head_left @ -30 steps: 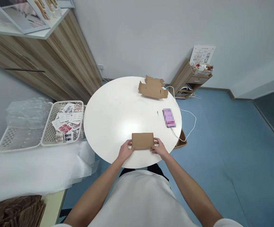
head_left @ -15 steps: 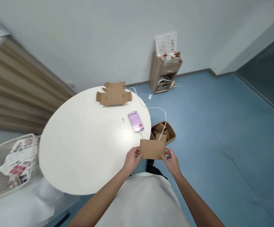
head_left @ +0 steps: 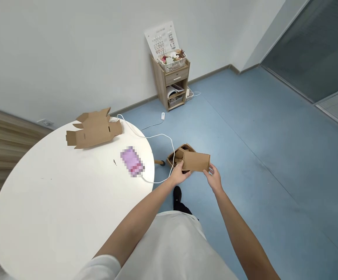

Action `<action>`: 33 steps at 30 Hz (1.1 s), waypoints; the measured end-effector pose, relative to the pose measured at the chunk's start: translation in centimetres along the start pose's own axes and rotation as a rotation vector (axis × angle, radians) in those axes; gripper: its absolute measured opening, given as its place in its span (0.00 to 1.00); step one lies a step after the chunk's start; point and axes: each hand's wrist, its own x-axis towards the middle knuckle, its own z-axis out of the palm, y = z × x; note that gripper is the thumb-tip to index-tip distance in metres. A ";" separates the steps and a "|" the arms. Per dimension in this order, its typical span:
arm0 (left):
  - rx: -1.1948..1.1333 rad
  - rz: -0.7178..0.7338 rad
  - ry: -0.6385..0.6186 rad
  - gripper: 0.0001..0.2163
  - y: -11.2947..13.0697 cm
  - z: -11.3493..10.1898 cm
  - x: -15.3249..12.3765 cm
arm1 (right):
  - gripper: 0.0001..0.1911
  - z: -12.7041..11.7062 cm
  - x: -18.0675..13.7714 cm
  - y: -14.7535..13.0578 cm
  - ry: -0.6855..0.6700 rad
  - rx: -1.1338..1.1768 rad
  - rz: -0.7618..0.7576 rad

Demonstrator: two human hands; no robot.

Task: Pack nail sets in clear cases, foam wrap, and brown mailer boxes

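Box moved from over the bench to past its right edge, center frame. Bench lower left, white. Unfolded carton on it, left of center. Open bin behind box, partly hidden. Left hand, right hand: both grips grasping box ends. Purple item on bench, pixelated.

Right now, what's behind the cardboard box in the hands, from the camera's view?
Part of an open brown bin on the blue floor, with cardboard pieces showing inside. The cardboard box covers the bin's lower right part; anything there can't be seen.
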 end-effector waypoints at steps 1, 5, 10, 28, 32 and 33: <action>0.025 0.010 0.001 0.35 0.1 -0.1 0.1 | 0.31 0.2 0.0 0.0 0.000 -0.005 -0.014; 0.081 0.022 -0.069 0.32 -0.7 -0.5 -1.9 | 0.27 1.3 -1.4 0.7 -0.067 0.012 -0.003; -0.060 -0.109 -0.119 0.27 -3.1 -2.8 -7.8 | 0.23 3.8 -4.9 1.0 -0.202 0.078 -0.007; -0.151 -0.306 0.532 0.20 -16.1 -16.5 -32.3 | 0.23 23.9 -16.8 -10.1 -0.653 -0.527 -0.413; -0.128 -0.325 0.519 0.20 -18.0 -17.3 -33.9 | 0.30 27.0 -16.2 -12.5 -0.563 -0.724 -0.414; -0.123 -0.329 0.510 0.20 -18.3 -17.3 -34.2 | 0.31 27.5 -15.7 -13.0 -0.542 -0.761 -0.408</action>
